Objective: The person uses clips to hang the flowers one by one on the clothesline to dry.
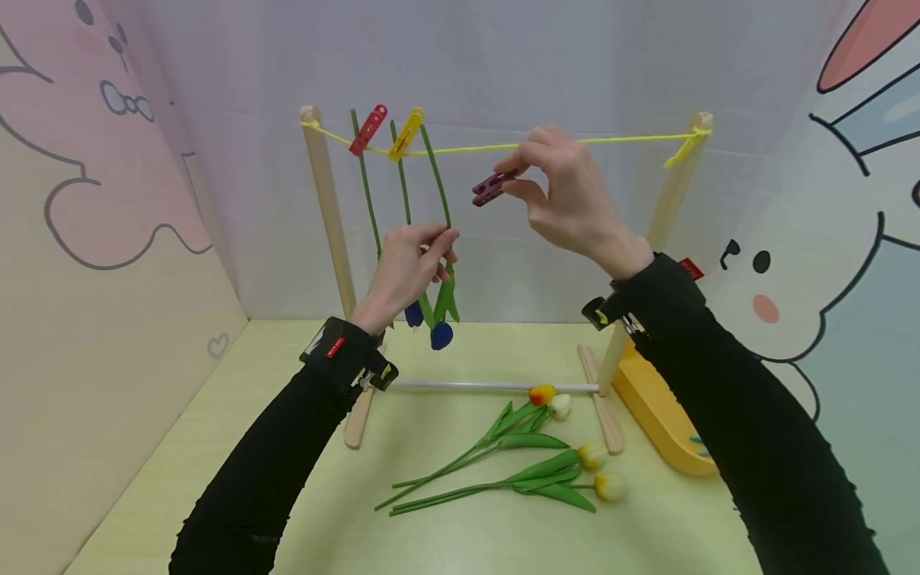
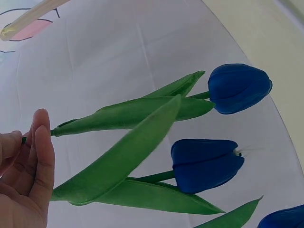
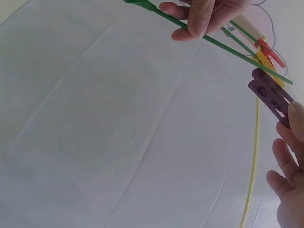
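Observation:
My left hand [image 1: 411, 267] pinches the green stem of a blue tulip [image 1: 442, 335], which hangs head down with its stem end beside the yellow line [image 1: 496, 148]. In the left wrist view the tulip's leaves and blue bloom [image 2: 240, 89] point away from the fingers. My right hand [image 1: 568, 188] pinches a purple clothespin [image 1: 492, 188], its tip toward the stem and just below the line. A red clothespin [image 1: 369, 129] and a yellow clothespin [image 1: 406, 134] sit on the line, each with a tulip stem. Blue blooms [image 2: 206, 165] of these hanging tulips show in the left wrist view.
Two wooden posts [image 1: 327, 208] carry the line, with a grey bar [image 1: 496, 387] low between them. Several tulips with orange, white and yellow blooms [image 1: 609, 487] lie on the table [image 1: 331, 511]. At right stands an orange tray [image 1: 661, 423], partly behind my right arm.

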Tool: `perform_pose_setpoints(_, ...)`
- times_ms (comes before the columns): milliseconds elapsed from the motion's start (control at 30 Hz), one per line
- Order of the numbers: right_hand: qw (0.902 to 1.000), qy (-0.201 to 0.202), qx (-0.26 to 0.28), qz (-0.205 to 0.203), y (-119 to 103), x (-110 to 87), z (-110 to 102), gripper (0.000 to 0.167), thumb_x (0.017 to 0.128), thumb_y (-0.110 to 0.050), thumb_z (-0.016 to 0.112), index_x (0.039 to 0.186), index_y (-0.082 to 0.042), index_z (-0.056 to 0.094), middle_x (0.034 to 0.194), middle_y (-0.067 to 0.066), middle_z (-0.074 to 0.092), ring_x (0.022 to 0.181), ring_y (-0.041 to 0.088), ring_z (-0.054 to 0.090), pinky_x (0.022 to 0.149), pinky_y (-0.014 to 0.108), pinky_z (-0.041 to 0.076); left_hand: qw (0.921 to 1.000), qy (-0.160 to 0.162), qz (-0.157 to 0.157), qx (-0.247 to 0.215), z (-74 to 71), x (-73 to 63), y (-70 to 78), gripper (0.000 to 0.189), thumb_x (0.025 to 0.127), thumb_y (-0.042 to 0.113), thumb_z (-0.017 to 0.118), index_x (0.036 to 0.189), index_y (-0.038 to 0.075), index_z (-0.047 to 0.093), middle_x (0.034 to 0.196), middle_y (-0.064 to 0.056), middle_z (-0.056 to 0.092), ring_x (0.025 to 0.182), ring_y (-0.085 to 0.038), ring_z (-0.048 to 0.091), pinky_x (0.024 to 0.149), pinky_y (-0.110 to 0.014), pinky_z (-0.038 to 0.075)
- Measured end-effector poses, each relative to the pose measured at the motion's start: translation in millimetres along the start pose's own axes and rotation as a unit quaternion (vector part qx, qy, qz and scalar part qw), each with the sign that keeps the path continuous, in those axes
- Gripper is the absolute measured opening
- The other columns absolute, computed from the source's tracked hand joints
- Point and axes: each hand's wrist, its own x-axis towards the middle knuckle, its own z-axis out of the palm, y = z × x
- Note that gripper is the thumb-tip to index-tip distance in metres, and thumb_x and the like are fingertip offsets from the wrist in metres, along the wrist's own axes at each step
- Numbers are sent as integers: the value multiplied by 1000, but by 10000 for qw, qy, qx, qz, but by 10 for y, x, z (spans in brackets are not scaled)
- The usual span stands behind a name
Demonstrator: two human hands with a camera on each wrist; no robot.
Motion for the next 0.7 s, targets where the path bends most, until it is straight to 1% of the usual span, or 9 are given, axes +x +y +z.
perform_pose_setpoints(100,10000,49,-10,-8,-28,61,-7,8,91,9,65,97,10,70,92,26,67,92,40,60,87,42,42,9999,27,29,117,-5,18,16,24,104,18,56,101,1,72,81,-16,71,55,-18,64,56,-19,53)
perform_pose_setpoints(233,10000,17,-17,80,-54,156,-14,9,92,9,64,98,10,70,95,26,68,94,39,62,89,42,46,9997,18,-23,239,-16,33,37,24,104,18,57,104,1,73,81,-16,71,54,-18,63,56,-18,52)
perform_pose_setpoints(400,9993,-145,39,344,-93,287,-18,11,94,8,62,100,11,70,100,26,68,96,37,65,92,42,51,9994,19,-114,328,-32,50,44,24,104,19,57,104,1,73,80,-15,70,52,-19,63,55,-20,54)
perform_pose_setpoints(500,9980,-253,58,575,-112,360,-17,13,95,7,60,103,11,70,102,26,67,96,35,65,93,41,54,9991,23,-156,382,-36,59,35,23,104,19,57,104,2,72,79,-15,70,51,-18,62,54,-20,54)
perform_pose_setpoints(600,9966,-339,43,755,-121,416,-13,14,97,6,59,105,11,70,104,26,66,96,34,65,93,40,55,9991,36,-186,380,-40,59,35,23,104,19,57,104,1,72,78,-16,69,50,-18,62,54,-21,54)
perform_pose_setpoints(700,9955,-342,27,878,-122,459,-7,15,97,4,59,106,10,70,105,25,66,94,33,65,91,38,55,9991,58,-192,373,-43,62,41,23,104,19,57,104,1,71,79,-15,69,50,-19,62,55,-21,54)
